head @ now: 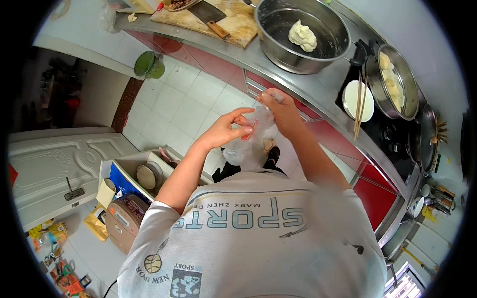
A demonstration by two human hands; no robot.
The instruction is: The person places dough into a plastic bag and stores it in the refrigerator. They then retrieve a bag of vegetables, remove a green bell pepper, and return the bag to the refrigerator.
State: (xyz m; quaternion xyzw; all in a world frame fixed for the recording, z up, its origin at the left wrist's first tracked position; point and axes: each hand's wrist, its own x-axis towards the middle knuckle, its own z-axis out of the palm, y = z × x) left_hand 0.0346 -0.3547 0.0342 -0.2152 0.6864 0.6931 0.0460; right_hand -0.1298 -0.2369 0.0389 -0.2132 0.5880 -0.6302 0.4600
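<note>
In front of my body I hold a thin, clear plastic bag [257,143] with red print. My right hand [281,111] grips its gathered upper part. My left hand [231,128] has its thumb and curled fingers at the printed side of the bag, the forefinger stretched out. The bag hangs down over my feet. A small pale brown piece [268,144] shows at its lower right; whether it is inside or behind the bag is unclear. Beyond my hands, a large steel pot [275,61] on the counter holds a lump of pale dough [302,36].
A cleaver [210,18] lies on a wooden board [242,28] at the counter's left. To the right are a white bowl [354,98] with chopsticks [360,108] across it and a steel pan [410,93] holding pale dough pieces. A green bucket [156,69] stands on the floor.
</note>
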